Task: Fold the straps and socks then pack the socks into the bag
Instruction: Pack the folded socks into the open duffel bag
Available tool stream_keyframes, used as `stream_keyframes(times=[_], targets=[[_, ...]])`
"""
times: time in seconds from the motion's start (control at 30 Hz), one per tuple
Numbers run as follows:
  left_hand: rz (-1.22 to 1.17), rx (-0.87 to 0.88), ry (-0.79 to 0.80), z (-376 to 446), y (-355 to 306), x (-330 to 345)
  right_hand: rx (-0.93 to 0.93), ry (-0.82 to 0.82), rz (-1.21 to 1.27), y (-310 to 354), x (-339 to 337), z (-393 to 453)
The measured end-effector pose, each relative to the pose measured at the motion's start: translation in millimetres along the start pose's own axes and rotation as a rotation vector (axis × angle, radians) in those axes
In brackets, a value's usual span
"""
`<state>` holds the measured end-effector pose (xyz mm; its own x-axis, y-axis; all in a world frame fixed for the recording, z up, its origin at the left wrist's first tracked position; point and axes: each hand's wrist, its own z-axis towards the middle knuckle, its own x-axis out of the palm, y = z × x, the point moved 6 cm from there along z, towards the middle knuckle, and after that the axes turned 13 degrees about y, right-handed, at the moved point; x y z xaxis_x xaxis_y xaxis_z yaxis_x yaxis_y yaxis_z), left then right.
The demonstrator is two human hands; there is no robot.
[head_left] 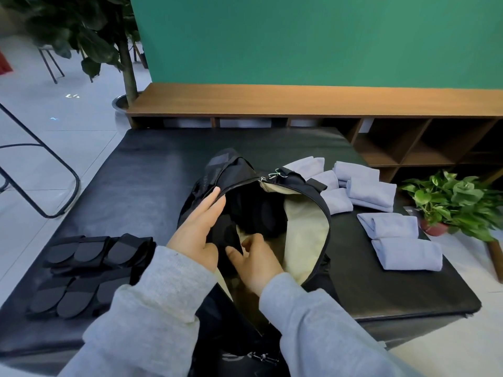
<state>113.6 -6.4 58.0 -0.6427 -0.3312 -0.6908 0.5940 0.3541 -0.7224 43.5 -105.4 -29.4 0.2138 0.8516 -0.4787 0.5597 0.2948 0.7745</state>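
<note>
Inside the unzipped black nylon bag (239, 170), left hand (197, 229) spreads flat; right hand (254, 258) perhaps pinches lining.

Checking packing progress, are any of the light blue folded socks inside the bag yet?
No, the light blue socks all lie on the table beside the open bag.

A black bag (272, 202) lies unzipped mid-table, cream lining showing. Folded lavender socks (386, 213) crowd the right edge; folded black straps (84, 270) sit near the left edge.
</note>
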Motion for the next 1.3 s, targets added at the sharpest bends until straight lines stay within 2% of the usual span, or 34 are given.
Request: stream_keyframes(times=[0.2,0.3,0.43,0.67,0.73,0.87,0.97,1.1,1.17,1.3], targets=[[0.015,0.001,-0.028,2,3,8,-0.273,-0.165,0.158,1,-38,-37],[0.07,-0.068,0.008,0,3,16,-0.397,-0.384,0.265,-8,-66,-58],[0.123,-0.137,0.049,0,-3,28,-0.458,-0.646,0.347,-38,-100,-77],[0.195,-0.199,0.121,3,-7,45,-0.242,-0.809,0.345,-111,-137,-81],[0.211,-0.227,0.14,4,-7,53,-0.192,-0.845,0.254,-130,-144,-79],[0.224,-0.26,0.165,9,-6,61,-0.028,-1.002,-0.096,-156,-161,-79],[0.233,-0.275,0.19,14,-3,65,0.19,-0.966,-0.184,-168,-171,-72],[0.192,-0.281,0.16,15,-4,65,0.443,-0.7,-0.448,-188,-182,-53],[0.155,-0.265,0.151,15,-5,65,0.521,-0.579,-0.543,-197,-186,-45],[0.123,-0.251,0.145,16,-3,65,0.571,-0.496,-0.615,-204,-196,-38]])
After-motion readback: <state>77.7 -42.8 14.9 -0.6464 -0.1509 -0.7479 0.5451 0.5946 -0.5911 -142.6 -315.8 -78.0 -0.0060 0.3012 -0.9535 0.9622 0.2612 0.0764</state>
